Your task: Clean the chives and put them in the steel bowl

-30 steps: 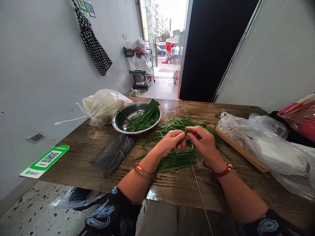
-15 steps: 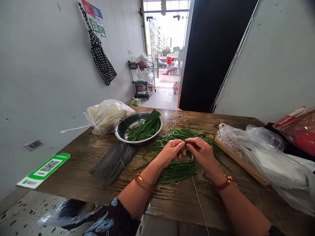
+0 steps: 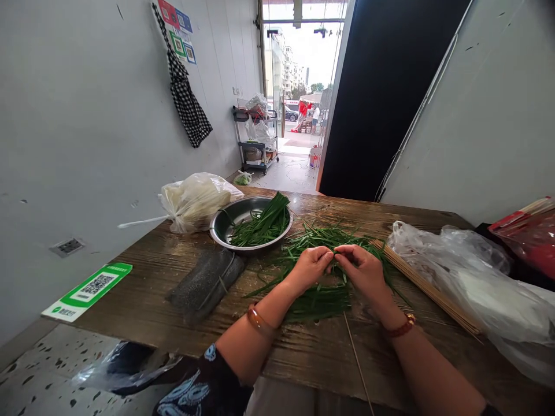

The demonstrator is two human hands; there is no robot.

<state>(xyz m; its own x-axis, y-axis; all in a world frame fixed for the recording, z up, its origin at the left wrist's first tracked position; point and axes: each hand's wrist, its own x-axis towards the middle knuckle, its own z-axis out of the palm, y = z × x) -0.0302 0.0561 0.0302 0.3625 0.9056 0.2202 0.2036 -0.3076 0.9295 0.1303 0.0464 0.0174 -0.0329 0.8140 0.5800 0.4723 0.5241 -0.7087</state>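
My left hand (image 3: 313, 267) and my right hand (image 3: 361, 268) meet over the table, thumbs and forefingers pinched together. A small bit of dark green chive leaf shows between the fingertips; most of it is hidden by them. Beneath the hands lies a neat row of chives (image 3: 318, 304), side by side. A thin bamboo skewer (image 3: 358, 363) runs from the near edge of that row toward me, past the table edge. Behind the hands a loose heap of chives (image 3: 323, 237) spreads out.
A steel bowl (image 3: 213, 236) with more chives stands left of the heap. A dark mesh bundle (image 3: 206, 286) lies before it, a tied plastic bag (image 3: 197, 199) beside it. At right are bundled bamboo skewers (image 3: 429, 289) and clear plastic bags (image 3: 472, 277). A QR-code sign (image 3: 89, 290) lies at left.
The whole view has shifted slightly, so things sit a little further right. My fingertips have drawn closer together, and less of the leaf shows between them.
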